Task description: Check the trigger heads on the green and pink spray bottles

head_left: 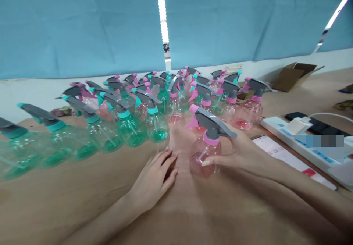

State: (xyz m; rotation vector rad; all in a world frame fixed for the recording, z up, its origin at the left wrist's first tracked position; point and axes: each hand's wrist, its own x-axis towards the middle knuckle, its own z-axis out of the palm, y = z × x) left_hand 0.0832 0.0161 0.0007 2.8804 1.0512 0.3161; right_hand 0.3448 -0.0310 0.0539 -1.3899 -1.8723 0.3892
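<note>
My right hand (234, 156) is wrapped round the body of a clear pink spray bottle (204, 153) with a pink collar and a grey trigger head. Its thumb lies across the front of the bottle, while the other fingers are hidden behind it. The bottle is upright, close to the tabletop; whether its base touches is hard to tell. To the left, my left hand (158, 175) rests on the table, fingers stretched out, holding nothing. Just beyond its fingertips stands a green spray bottle (157, 125), in a row with several other green ones.
Several more pink and green spray bottles (173, 105) crowd the back of the table (110, 201). On the right lie a white power strip (306, 145) with a charger (299, 125), a lit phone (271, 145) and a dark phone (320, 123). A cardboard box (286, 77) sits behind.
</note>
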